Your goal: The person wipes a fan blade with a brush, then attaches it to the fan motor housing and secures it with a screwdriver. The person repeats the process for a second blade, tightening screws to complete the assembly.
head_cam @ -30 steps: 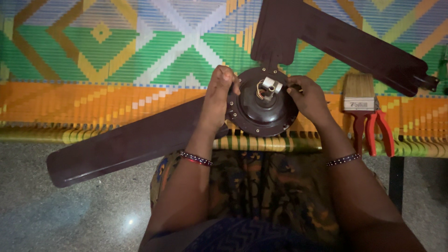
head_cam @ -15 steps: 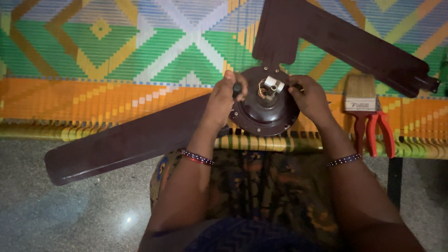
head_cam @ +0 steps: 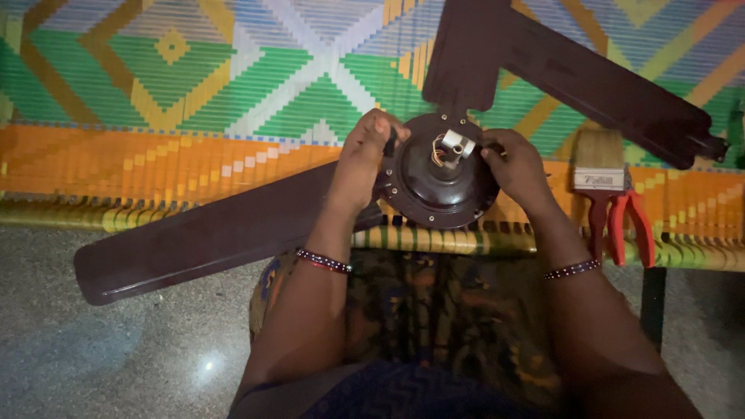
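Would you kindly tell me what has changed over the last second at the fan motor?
The left hand shifted slightly on the motor housing's left rim, its fingers now curled over a small dark tool. The right hand stayed on the right rim. The fan blades, paintbrush and red pliers did not move.

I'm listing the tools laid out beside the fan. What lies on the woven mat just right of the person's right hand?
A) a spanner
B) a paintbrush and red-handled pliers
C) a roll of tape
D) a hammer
B: a paintbrush lies beside red-handled pliers on the woven mat, right of the right hand.
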